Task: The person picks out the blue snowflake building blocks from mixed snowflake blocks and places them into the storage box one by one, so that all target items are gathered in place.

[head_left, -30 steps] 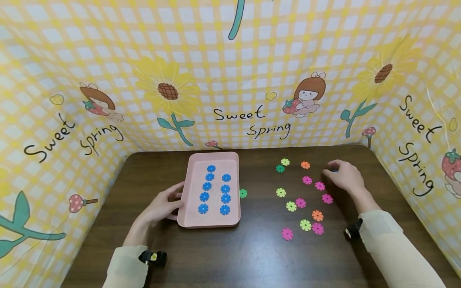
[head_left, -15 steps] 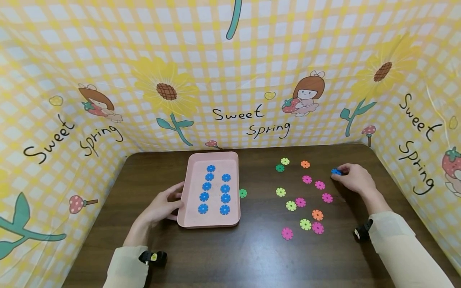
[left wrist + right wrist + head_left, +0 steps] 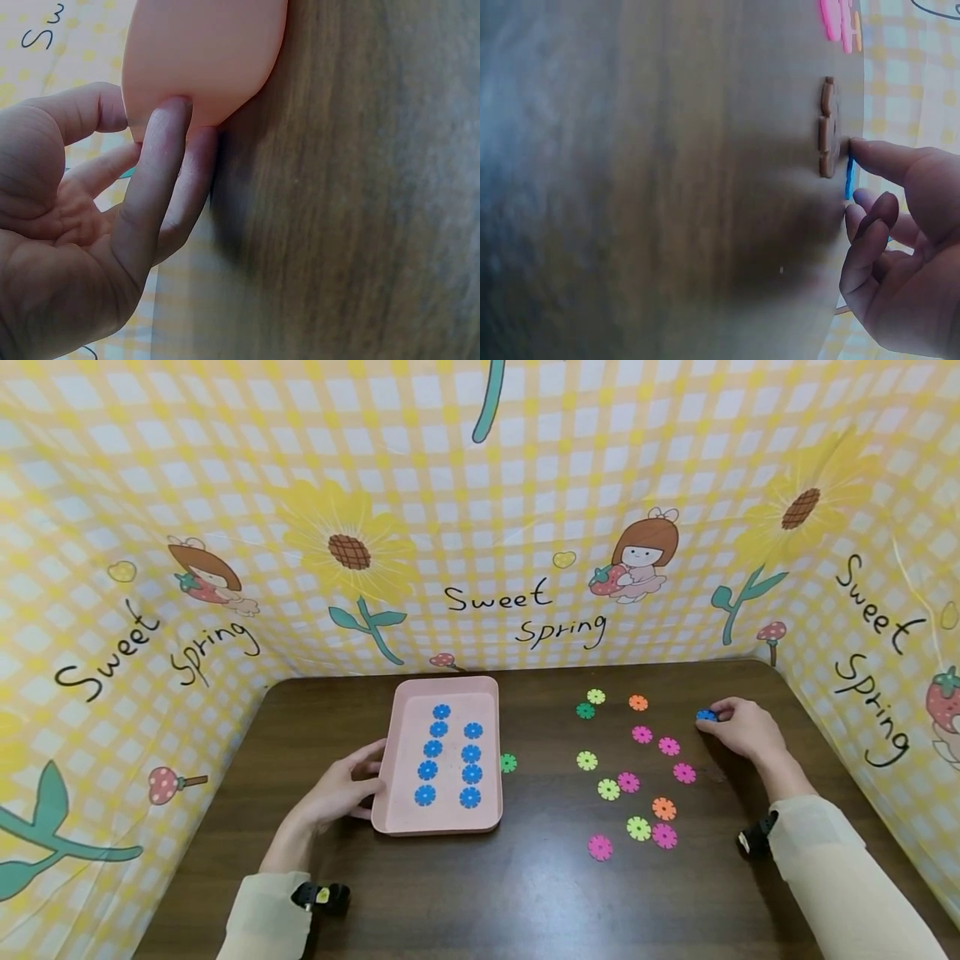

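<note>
My right hand [image 3: 748, 731] pinches a blue flower-shaped notched disc [image 3: 705, 715] between thumb and fingertips at the table's right side. In the right wrist view that blue disc [image 3: 850, 178] shows edge-on, and a brown notched disc [image 3: 828, 129] lies on the wood close by. My left hand [image 3: 335, 789] holds the left side of a shallow pink tray [image 3: 435, 824], its fingers [image 3: 161, 150] against the outer wall. Inside the tray, blue discs [image 3: 427, 770] lie flat in two columns.
Pink [image 3: 627, 782], yellow-green [image 3: 608, 789], orange [image 3: 663, 808] and green discs [image 3: 585, 711] lie scattered between tray and right hand. One green disc [image 3: 508, 763] sits right by the tray's right edge. A checked cloth [image 3: 480, 527] rises behind the brown table [image 3: 525, 902].
The right hand has shifted slightly right; the blue disc, mostly hidden under its fingers before, now shows at its fingertips. The left hand and tray have kept their places.
</note>
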Demonstrator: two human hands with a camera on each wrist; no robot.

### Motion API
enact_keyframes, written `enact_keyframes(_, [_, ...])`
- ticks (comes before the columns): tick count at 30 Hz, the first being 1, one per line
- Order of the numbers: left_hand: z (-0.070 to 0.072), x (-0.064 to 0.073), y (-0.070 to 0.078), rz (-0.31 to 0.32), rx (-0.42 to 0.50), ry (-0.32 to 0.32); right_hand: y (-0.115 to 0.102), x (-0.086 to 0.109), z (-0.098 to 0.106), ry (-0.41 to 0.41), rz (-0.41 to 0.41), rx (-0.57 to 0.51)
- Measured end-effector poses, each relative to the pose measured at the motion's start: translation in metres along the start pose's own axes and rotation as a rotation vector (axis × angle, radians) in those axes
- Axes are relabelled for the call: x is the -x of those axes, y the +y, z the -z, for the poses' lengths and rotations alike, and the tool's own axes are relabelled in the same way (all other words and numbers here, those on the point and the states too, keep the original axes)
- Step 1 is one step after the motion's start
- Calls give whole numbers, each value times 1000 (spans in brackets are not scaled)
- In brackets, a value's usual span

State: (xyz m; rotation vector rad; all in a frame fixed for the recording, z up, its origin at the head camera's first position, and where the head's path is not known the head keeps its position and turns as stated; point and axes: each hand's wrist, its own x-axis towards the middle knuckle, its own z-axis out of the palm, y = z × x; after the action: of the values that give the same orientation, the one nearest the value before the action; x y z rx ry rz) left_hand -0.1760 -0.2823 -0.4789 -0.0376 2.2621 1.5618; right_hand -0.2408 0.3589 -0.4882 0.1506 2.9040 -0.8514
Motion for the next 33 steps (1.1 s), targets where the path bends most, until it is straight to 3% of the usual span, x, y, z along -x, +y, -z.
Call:
enact_keyframes(16, [0,0,1,4,-4,3,3,-3,1,-8,-27,-36])
enact_keyframes(33, [-2,-3,-2,22,-15,21,0,-1,-5,81,58,-108])
